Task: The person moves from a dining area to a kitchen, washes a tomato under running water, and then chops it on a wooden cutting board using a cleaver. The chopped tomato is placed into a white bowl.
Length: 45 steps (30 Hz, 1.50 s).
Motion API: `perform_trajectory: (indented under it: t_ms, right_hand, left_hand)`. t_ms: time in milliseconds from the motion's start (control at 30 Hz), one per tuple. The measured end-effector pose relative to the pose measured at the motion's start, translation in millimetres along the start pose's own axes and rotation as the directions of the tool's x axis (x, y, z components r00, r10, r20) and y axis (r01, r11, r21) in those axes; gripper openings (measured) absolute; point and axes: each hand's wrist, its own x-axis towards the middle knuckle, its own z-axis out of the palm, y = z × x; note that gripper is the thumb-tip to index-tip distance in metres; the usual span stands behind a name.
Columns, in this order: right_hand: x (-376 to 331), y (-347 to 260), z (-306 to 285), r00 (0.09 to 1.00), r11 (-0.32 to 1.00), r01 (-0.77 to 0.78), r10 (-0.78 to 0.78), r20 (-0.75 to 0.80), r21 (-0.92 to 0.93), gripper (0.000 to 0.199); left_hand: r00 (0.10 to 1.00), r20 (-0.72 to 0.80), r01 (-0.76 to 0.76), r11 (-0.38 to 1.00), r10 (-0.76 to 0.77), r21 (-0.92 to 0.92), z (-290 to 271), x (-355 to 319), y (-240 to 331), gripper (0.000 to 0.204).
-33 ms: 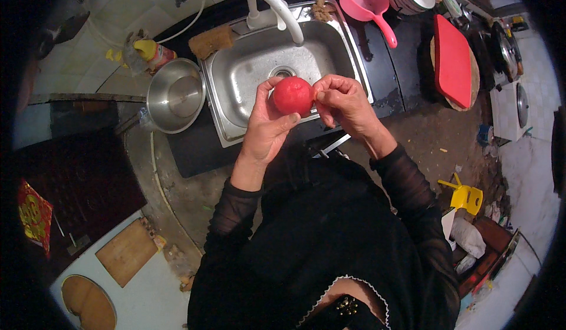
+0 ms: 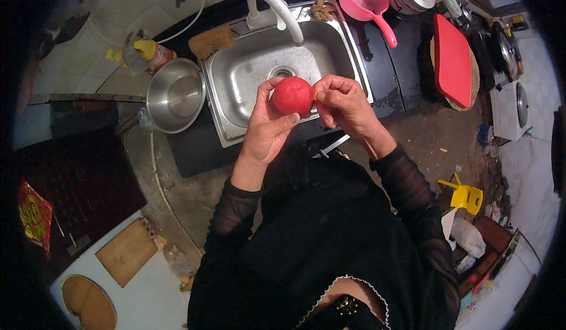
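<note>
Left hand (image 2: 266, 130): I am seeing it half-curled, cupping a red tomato (image 2: 293, 96) from the left. Right hand (image 2: 350, 106): fingertips pinching together at its right edge; anything caught, I cannot tell. Tomato: round, showing no long axis, sitting between the two, over the sink (image 2: 227, 94).

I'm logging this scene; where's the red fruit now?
In the head view, the red fruit shows against the sink, just above centre, held between the left hand and right hand.
</note>
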Motion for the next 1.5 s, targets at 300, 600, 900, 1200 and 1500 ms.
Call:
perform_trajectory:
  t_ms: [300,600,900,1200,1500]
  right_hand:
    - [-5.7,9.4,0.9,0.999,0.983,0.045,-0.046,0.001,0.18,0.013]
    - [-8.1,19.0,-9.1,0.989,0.93,0.078,-0.117,0.087,0.359,0.021]
    - [-1.6,10.3,-15.9,0.986,0.966,0.131,-0.15,0.069,0.224,0.009]
    - [-5.8,16.2,7.1,0.998,0.996,-0.025,0.02,-0.068,-0.083,0.019]
    - [-6.4,7.8,7.5,0.99,0.938,-0.093,0.052,-0.13,-0.333,0.024]
  left_hand:
    - [0.995,0.046,0.101,0.961,-0.093,-0.258,-4.8,-2.1,-10.7,0.065]
    - [0.986,0.142,0.143,0.857,-0.082,-0.495,-19.1,-1.7,-17.7,0.059]
    - [0.998,-0.041,-0.049,0.983,0.057,0.177,-22.1,3.6,7.2,0.071]
    - [0.961,0.061,-0.226,0.637,0.269,0.737,-8.9,2.9,-0.9,0.077]
    - [0.942,0.167,-0.298,0.498,0.29,0.814,-1.1,-3.6,8.3,0.069]
